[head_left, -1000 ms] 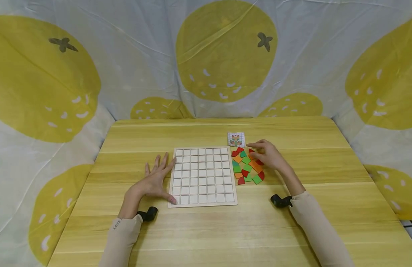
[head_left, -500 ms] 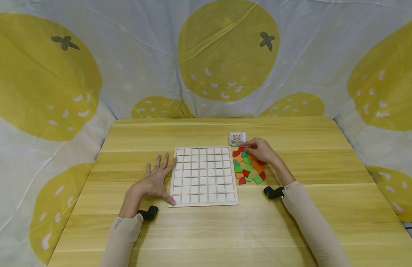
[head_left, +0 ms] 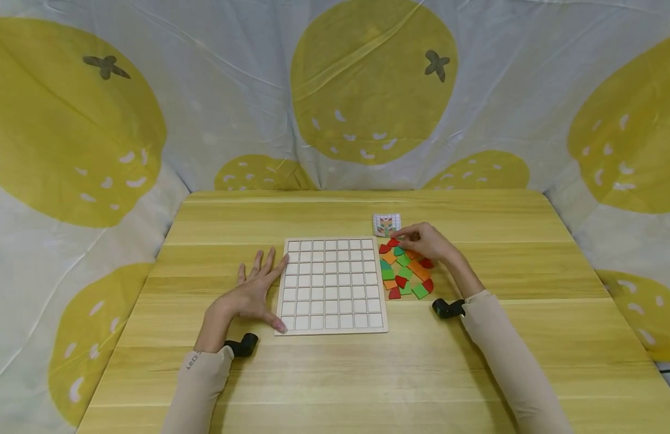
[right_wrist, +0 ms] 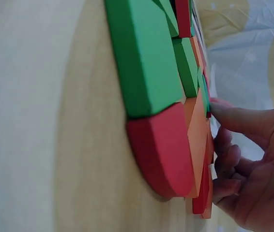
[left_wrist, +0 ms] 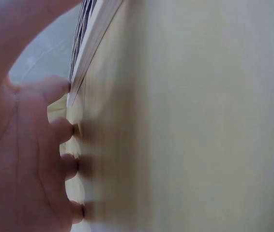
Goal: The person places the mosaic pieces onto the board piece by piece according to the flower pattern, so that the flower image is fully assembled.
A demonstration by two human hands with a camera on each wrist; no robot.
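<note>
A pale wooden grid board (head_left: 331, 283) lies at the table's middle, all its cells bare. My left hand (head_left: 253, 292) lies flat on the table against the board's left edge (left_wrist: 86, 34), fingers spread (left_wrist: 64, 130), thumb at the near left corner. To the right of the board is a heap of red, green and orange tiles (head_left: 402, 271). My right hand (head_left: 424, 244) is at the heap's far end, with curled fingertips (right_wrist: 224, 145) pinching a tile there. Thick green (right_wrist: 146, 58) and red (right_wrist: 161, 150) tiles fill the right wrist view.
A small picture card (head_left: 386, 224) lies just beyond the tile heap. The wooden table (head_left: 476, 361) is walled on three sides by a white cloth with yellow fruit prints (head_left: 204, 90). Black wrist cameras (head_left: 242, 346) (head_left: 445, 308) sit at both cuffs.
My right hand has slid from over the middle of the heap to its far end and curled its fingers there. My left hand and the board have stayed put.
</note>
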